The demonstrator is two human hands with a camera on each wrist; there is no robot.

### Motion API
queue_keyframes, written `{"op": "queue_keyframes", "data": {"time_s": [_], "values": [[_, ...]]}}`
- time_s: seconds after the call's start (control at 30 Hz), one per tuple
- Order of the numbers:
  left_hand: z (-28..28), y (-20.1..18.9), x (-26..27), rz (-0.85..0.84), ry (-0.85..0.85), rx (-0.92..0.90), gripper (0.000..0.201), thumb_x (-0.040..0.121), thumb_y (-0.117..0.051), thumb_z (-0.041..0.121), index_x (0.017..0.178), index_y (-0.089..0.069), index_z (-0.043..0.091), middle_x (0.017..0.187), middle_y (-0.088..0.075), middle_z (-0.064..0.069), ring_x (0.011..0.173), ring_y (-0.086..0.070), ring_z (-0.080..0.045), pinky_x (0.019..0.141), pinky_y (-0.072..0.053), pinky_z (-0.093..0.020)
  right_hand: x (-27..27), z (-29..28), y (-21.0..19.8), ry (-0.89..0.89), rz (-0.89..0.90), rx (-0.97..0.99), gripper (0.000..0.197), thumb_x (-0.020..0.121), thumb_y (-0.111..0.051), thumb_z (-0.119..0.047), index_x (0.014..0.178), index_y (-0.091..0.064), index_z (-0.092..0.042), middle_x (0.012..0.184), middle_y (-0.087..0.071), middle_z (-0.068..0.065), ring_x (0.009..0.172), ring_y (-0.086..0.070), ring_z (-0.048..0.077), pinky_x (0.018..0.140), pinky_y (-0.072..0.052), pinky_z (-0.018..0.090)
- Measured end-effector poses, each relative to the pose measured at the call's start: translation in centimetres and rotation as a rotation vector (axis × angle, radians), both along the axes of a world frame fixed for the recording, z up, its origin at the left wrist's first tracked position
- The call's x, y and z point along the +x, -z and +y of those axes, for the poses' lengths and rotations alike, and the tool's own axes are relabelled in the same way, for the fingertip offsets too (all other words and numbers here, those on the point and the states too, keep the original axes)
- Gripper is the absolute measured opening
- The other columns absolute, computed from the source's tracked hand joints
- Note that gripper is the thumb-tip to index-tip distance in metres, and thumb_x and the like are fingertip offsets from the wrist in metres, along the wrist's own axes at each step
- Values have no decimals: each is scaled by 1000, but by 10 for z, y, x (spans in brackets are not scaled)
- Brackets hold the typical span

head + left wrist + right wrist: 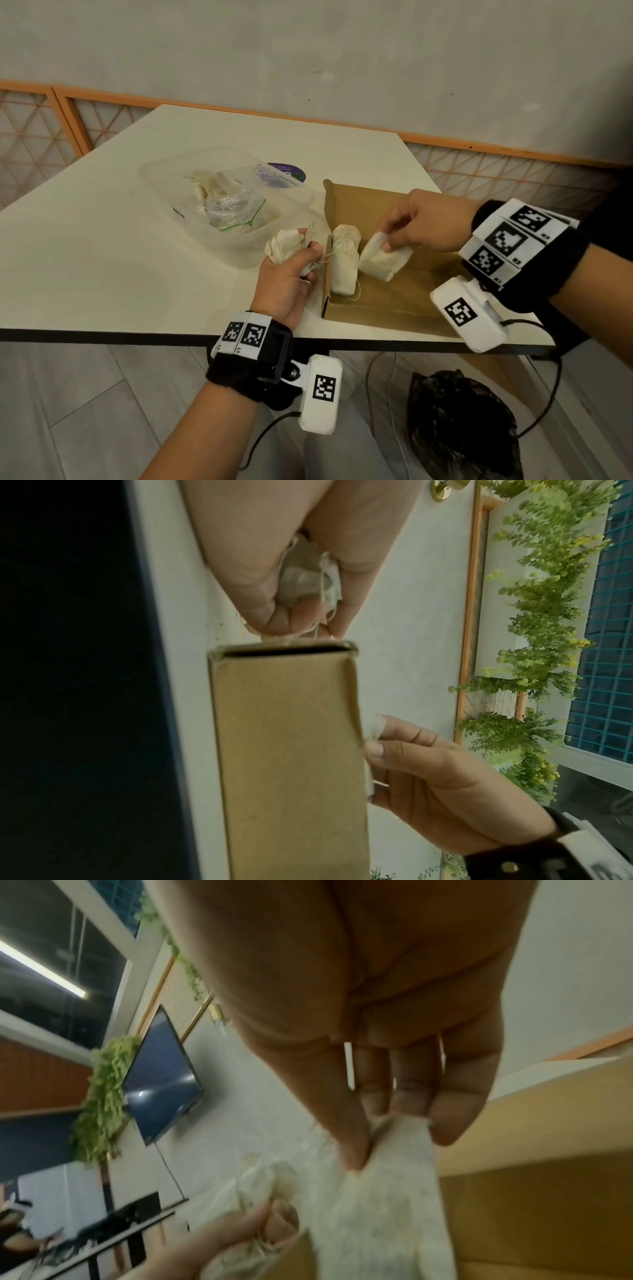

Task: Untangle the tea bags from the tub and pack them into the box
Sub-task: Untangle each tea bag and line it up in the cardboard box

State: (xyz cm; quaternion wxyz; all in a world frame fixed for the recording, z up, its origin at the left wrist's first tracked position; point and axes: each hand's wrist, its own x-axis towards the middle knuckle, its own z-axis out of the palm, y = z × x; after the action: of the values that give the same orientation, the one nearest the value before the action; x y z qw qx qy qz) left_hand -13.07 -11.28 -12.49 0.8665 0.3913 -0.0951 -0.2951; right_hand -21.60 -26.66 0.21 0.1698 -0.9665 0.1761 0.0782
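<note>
An open brown cardboard box [404,291] lies on the white table, with one tea bag [344,260] lying along its left wall. My right hand [407,229] pinches the top of a second tea bag [383,258] and holds it tilted inside the box; the right wrist view shows the thumb and fingers on that tea bag [387,1191]. My left hand [294,263] grips a crumpled bunch of tea bags [284,248] with tangled strings just left of the box [287,750]. The clear plastic tub [226,202] behind holds more tea bags and a plastic bag.
A purple round sticker or lid [286,171] lies behind the tub. The table's front edge [137,337] is close to my wrists. A black bag [462,425] and cables sit on the floor below. An orange-framed lattice partition [513,171] runs behind the table.
</note>
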Motion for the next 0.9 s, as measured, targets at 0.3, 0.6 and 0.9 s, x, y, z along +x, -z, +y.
{"op": "queue_keyframes", "data": {"time_s": [0.3,0.6,0.9], "values": [[0,-2,-1,5,-18,17,28,84,-61,-4,107,-59,14,75,-61,-1,65,-57,-10,45,-40,-16,21,-5,30,38,75,-136,21,82,-68,-19,103,-70,-17,94,-61,-6,90,-51,10,80,-41,24],[1,-2,-1,-4,2,9,28,85,-60,-4,105,-59,16,76,-60,-2,65,-57,-9,45,-40,-16,29,-12,25,102,26,-139,45,76,-73,-17,117,-53,-20,102,-65,6,94,-61,23,79,-45,30],[1,-5,-3,-41,10,5,27,84,-58,-6,95,-61,19,72,-63,2,63,-57,-8,46,-40,-16,30,5,14,104,-298,-35,33,83,-61,-46,98,-62,-17,82,-62,-4,77,-57,12,67,-43,23]]}}
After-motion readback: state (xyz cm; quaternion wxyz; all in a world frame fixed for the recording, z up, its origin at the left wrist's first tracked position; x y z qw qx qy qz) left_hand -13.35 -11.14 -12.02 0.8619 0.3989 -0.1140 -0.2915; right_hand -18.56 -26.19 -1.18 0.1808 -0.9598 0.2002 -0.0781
